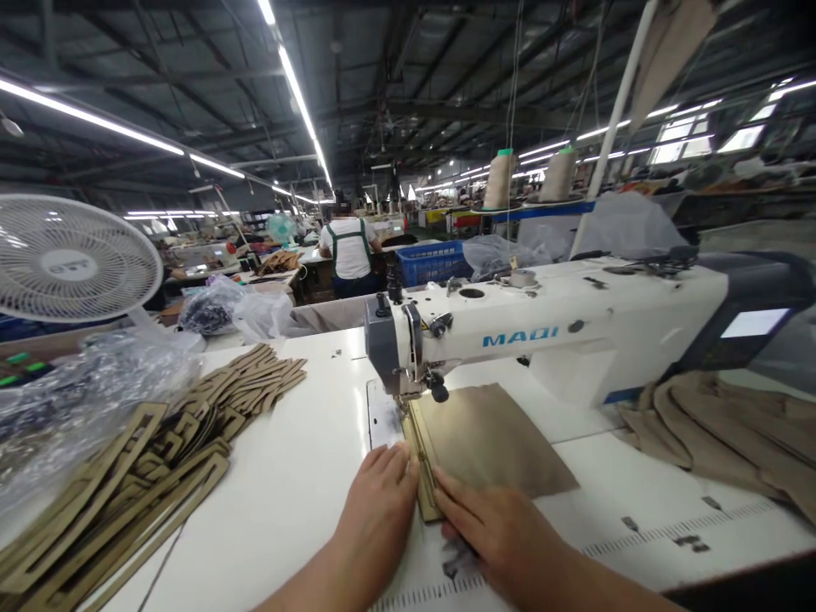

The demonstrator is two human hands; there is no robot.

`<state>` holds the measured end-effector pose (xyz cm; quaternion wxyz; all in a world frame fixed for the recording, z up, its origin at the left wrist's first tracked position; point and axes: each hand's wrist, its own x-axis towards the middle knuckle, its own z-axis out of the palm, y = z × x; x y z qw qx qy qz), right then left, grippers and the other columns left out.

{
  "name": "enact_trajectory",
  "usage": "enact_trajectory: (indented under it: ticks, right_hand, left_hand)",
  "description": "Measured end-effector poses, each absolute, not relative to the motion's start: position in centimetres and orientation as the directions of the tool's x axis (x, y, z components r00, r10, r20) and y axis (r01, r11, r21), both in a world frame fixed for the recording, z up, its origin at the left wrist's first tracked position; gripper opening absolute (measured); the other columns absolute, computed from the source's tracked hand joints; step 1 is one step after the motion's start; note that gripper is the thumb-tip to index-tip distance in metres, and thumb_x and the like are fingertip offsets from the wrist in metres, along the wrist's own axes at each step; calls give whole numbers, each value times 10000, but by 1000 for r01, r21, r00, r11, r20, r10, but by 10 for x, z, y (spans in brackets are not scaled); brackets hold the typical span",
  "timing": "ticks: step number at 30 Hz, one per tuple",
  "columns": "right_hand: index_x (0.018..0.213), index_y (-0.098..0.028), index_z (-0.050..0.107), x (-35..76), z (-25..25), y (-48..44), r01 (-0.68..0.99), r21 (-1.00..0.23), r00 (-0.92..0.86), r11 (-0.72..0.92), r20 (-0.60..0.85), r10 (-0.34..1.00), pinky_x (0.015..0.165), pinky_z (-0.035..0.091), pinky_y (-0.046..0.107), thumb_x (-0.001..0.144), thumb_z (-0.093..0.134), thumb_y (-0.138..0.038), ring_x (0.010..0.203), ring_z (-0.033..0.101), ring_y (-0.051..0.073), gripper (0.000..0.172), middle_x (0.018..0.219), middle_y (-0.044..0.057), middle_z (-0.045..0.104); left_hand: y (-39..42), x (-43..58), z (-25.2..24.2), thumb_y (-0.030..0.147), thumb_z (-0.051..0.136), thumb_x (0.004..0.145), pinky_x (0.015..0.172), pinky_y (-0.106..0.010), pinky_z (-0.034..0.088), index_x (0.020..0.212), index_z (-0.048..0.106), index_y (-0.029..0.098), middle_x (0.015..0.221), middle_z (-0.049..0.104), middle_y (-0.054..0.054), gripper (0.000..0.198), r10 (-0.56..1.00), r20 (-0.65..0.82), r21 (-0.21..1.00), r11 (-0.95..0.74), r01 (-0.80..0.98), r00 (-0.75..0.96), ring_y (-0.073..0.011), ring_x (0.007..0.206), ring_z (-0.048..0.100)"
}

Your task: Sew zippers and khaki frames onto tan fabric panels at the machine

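Observation:
A tan fabric piece [497, 438] lies flat under the head of a white sewing machine [510, 327]. Along its left edge runs a narrow olive strip [428, 510], which reaches up to the needle area. My left hand [381, 493] rests at the strip's left side, fingers pointing forward and close together, pressing on its edge. On the right side of the strip is my right hand [494, 518], its fingers together on the strip and fabric edge, thumb partly hidden beneath. Neither hand touches the machine head.
Cut olive frame-shaped pieces [184, 459] are heaped at the left, beside clear plastic [95, 399] and a white fan [70, 263]. Folded tan fabric [720, 433] lies at the right. Thread cones [499, 180], a blue crate [432, 262] and a person [348, 246] are beyond.

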<state>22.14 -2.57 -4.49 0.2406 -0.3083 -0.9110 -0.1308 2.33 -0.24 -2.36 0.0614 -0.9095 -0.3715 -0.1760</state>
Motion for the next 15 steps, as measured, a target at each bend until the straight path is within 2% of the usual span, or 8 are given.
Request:
enact_trajectory:
  ticks: [1, 2, 3, 5, 7, 9, 11, 15]
  right_hand:
    - [1093, -26, 600, 220, -47, -28, 620, 151, -711, 770, 525, 469, 447, 502, 331, 806, 427, -73, 645, 669, 253, 339, 1141, 235, 591]
    - [1079, -33, 608, 219, -47, -28, 615, 155, -715, 773, 523, 464, 440, 483, 319, 807, 391, -36, 621, 663, 242, 348, 1119, 236, 603]
    - [1053, -51, 620, 218, -44, -27, 614, 107, -711, 782, 506, 489, 451, 470, 310, 806, 370, -20, 615, 657, 231, 352, 1095, 227, 620]
    - [942, -102, 650, 220, -32, -21, 614, -83, -689, 785, 430, 584, 488, 452, 291, 793, 396, -36, 625, 642, 212, 303, 983, 171, 676]
    - [782, -151, 644, 223, -13, -11, 624, -229, -664, 747, 350, 661, 508, 425, 258, 743, 483, -73, 585, 605, 176, 183, 756, 67, 691]
    - [700, -168, 622, 226, 9, 2, 636, -304, -641, 709, 303, 705, 508, 390, 223, 723, 525, -87, 554, 569, 136, 129, 648, 4, 652]
    - [667, -171, 618, 228, 30, 14, 640, -364, -628, 677, 260, 733, 498, 363, 190, 752, 520, -104, 534, 542, 102, 146, 606, -27, 625]
    - [626, -170, 620, 225, 57, 21, 677, -401, -576, 617, 234, 784, 482, 327, 176, 772, 525, -140, 519, 512, 89, 176, 560, -42, 587]
  left_hand:
    - [-6, 23, -23, 75, 550, 815, 954, -456, 439, 1127, 559, 103, 1185, 601, -162, 313, 655, 350, 32, -723, 690, 670, -276, 1098, 560]
    - [-8, 23, -22, 67, 549, 817, 958, -455, 435, 1122, 566, 103, 1192, 599, -161, 308, 658, 332, 51, -728, 684, 676, -273, 1097, 563]
    - [-11, 24, -20, 64, 549, 819, 959, -453, 433, 1110, 577, 108, 1198, 597, -156, 296, 664, 313, 73, -730, 680, 679, -269, 1095, 565]
    - [-12, 24, -13, 60, 551, 821, 947, -430, 438, 1068, 606, 137, 1192, 608, -127, 265, 682, 280, 118, -723, 681, 675, -252, 1077, 576]
    - [-10, 24, -1, 61, 570, 808, 903, -380, 459, 1003, 635, 172, 1105, 659, -76, 233, 707, 253, 162, -704, 692, 660, -223, 1012, 607]
    - [-4, 25, 13, 96, 636, 766, 810, -327, 487, 933, 650, 187, 941, 702, -32, 191, 736, 219, 205, -677, 707, 641, -205, 887, 641]
    - [4, 27, 27, 188, 712, 717, 698, -281, 492, 863, 654, 177, 843, 704, -21, 158, 762, 198, 236, -648, 725, 616, -200, 781, 650]
    - [17, 32, 46, 253, 663, 780, 587, -235, 444, 705, 649, 165, 697, 684, -12, 116, 800, 201, 244, -600, 762, 566, -169, 654, 635]
